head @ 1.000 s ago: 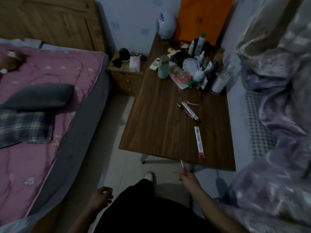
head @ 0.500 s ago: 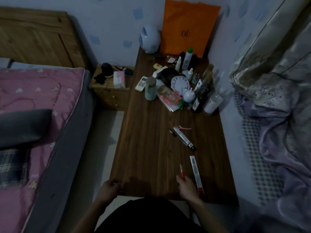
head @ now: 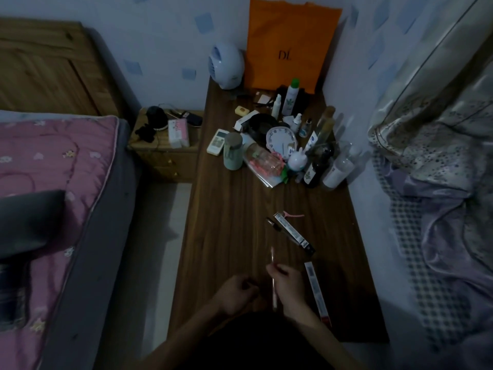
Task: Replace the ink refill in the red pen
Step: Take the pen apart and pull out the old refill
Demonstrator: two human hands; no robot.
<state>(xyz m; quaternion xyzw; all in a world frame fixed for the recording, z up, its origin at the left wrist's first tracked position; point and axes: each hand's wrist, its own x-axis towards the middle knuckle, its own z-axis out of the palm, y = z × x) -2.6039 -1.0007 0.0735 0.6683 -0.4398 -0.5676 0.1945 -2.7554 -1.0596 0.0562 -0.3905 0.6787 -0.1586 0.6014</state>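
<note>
Over the near edge of the tabletop point(head: 226, 236), the right hand point(head: 289, 285) held the thin red pen point(head: 273, 279) upright in a pinch, the left hand point(head: 236, 293) was curled loosely just beside it, apparently holding nothing, and 1 long flat packet point(head: 317, 292) lay toward the near right corner.

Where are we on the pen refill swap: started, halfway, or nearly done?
Barely started, it seems. Done: the pen is picked up, gripped in the right hand over the table. In hand: the left hand is curled beside it, apparently about to work on the barrel. Left: two long packets lie untouched on the table; whether either holds refills is unclear.
</note>
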